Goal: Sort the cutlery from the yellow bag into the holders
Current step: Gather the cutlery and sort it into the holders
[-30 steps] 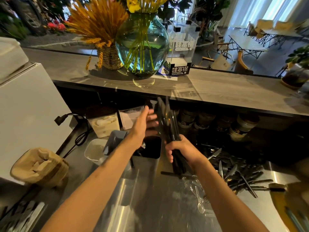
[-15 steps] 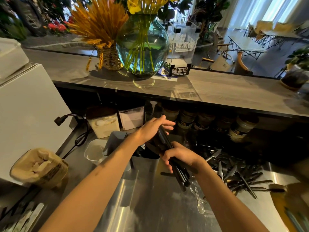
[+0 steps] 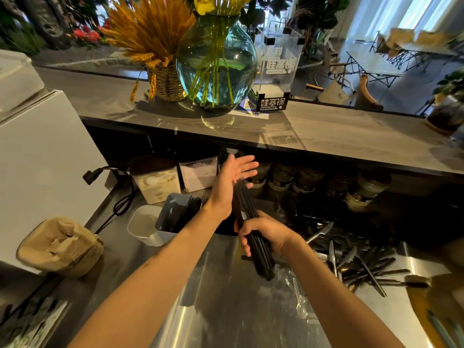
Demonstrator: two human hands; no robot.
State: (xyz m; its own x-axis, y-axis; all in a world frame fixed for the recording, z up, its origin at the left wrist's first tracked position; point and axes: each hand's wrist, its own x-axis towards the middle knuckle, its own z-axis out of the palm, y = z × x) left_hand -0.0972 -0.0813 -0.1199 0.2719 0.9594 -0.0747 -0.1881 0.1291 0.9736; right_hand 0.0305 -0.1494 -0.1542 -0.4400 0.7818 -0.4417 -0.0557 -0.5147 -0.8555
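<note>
Black-handled cutlery bundle (image 3: 253,237): stiff, slick, clamped mid-handle in right grip (image 3: 266,233); left grip (image 3: 232,183) flat-fingered, steadying tips.

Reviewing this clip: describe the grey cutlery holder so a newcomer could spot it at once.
Start at the round glass vase on the upper counter and drop to the steel worktop below. Just left of the left hand stands the grey holder, dark cutlery inside; the white tub touching its left side is paler and shorter.
</note>
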